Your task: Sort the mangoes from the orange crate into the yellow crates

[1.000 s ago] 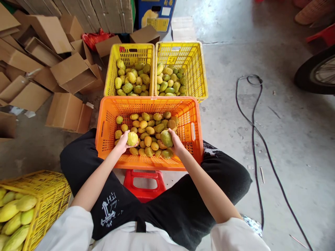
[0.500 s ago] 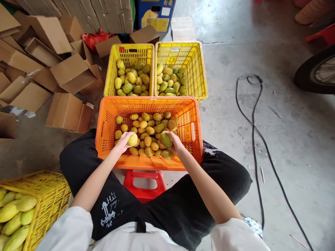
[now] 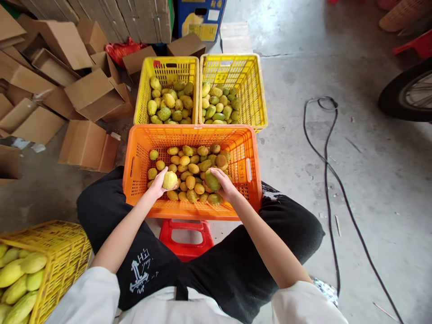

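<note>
In my left hand is a small yellow melon, roundish and pale, held over the left half of the orange crate. My right hand has its fingers around a greener melon on the crate's other side. Beneath both hands, several small yellow, orange and greenish melons lie on the crate's bottom, mostly in its middle. Part of this pile is hidden by my hands. The crate stands between my knees, its near edge above a red plastic stool.
Two yellow crates with greenish-yellow fruit adjoin the orange crate's far side. Another yellow crate of longer fruit stands at lower left. Cardboard boxes litter the left floor. A black cable and a wheel are on the right.
The yellow melon has turned a little in my left hand and shifted slightly left. My right hand has moved slightly left with the green melon, rotating it. The crates have not moved.
</note>
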Demonstrator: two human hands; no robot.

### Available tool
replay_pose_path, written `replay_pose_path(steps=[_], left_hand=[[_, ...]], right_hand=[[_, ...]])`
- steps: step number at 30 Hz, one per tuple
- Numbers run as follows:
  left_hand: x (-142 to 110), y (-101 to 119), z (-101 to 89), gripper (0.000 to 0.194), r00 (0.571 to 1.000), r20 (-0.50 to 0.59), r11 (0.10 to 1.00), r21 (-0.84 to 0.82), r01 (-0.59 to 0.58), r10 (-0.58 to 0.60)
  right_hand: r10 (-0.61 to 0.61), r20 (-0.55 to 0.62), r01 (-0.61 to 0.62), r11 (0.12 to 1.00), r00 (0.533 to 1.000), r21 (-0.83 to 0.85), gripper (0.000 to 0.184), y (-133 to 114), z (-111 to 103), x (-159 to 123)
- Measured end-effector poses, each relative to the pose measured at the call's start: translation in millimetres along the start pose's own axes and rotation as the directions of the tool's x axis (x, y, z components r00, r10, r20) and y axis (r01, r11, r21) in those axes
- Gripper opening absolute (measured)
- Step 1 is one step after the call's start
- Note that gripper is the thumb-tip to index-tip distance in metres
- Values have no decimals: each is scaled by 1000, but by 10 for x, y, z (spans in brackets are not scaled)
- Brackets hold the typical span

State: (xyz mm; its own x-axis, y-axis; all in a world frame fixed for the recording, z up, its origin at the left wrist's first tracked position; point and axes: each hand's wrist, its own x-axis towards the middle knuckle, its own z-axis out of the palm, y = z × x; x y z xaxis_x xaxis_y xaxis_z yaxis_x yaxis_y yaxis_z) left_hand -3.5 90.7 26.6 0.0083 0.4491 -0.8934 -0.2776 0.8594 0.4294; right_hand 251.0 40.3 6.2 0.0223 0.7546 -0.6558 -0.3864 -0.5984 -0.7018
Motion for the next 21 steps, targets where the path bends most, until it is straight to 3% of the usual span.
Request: replay_pose_path(steps=[3,7,12,16,21], left_hand=[[-68,-18,16,42,997,50,989,128,-71,65],[-114,-76,28,55,996,28,970,226,-87,83],[-60,-102,23,42,995,-8,966,238,-97,102],[-5,-73,7,29,998,-47,988,147,-38,46],[2,-67,-4,28,997,68,995,94,27,-33]], right_hand=[[49,-9,-49,997,999,59,43,-38,19,-30],[106,-14,-105,993,994,61,45,-65,37,-42],[101,-110,-96,994,989,49,24,-88,24,-22],[111,-102,-107,993,989,46,24,-89,5,-3],[227,-25,-224,971,974,88,30,-67,20,-10]])
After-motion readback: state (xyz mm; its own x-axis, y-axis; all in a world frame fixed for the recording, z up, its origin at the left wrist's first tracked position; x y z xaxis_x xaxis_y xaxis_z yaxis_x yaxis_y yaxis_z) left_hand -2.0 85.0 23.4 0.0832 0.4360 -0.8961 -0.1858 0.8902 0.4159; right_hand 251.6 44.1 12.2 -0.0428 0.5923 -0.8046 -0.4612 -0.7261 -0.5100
